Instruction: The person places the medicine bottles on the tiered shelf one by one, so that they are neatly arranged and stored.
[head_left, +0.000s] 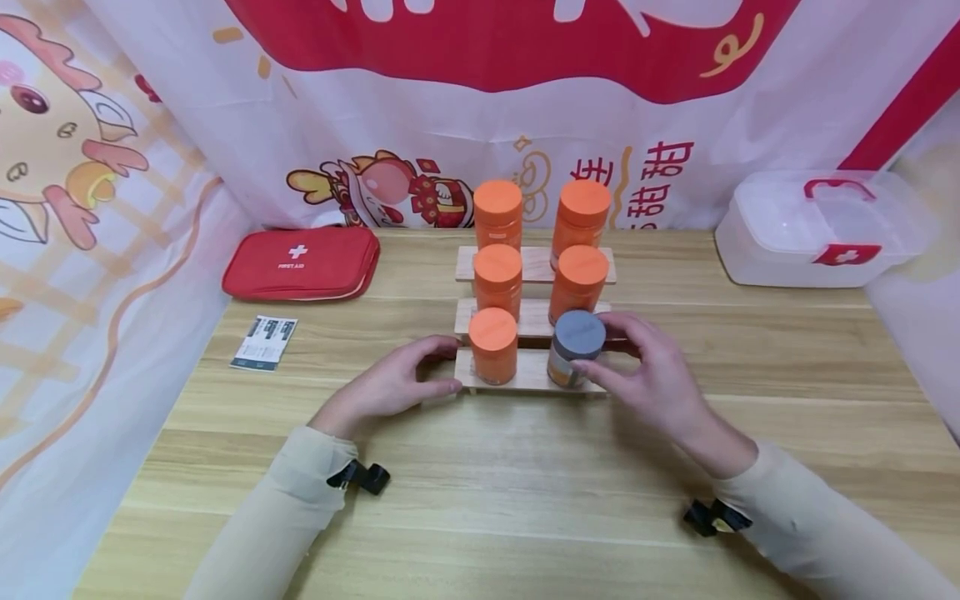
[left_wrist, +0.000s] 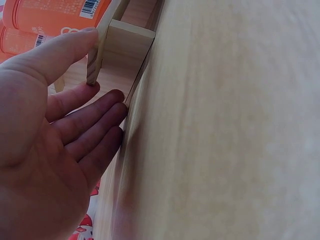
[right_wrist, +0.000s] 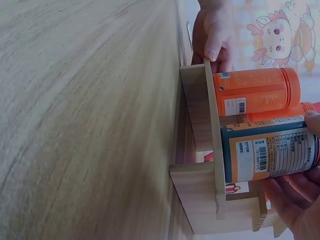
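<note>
A stepped wooden rack (head_left: 532, 360) stands on the table with several orange-lidded jars on its three steps. At the front step's left end, my left hand (head_left: 386, 383) pinches the board between thumb and index finger; its other fingers extend below, as the left wrist view shows. My right hand (head_left: 663, 383) grips a grey-lidded jar (head_left: 580, 333) at the right of that same step, thumb in front and fingers behind. The jar's base (right_wrist: 228, 155) meets the board or sits very close to it. Beside it on the left is an orange jar (head_left: 493, 348).
A red first aid pouch (head_left: 300, 265) lies at the back left, with a small printed leaflet (head_left: 264, 342) in front of it. At the back right sits a white lidded box (head_left: 780, 242) with a red handle. Printed cloth (head_left: 420, 108) hangs behind the table.
</note>
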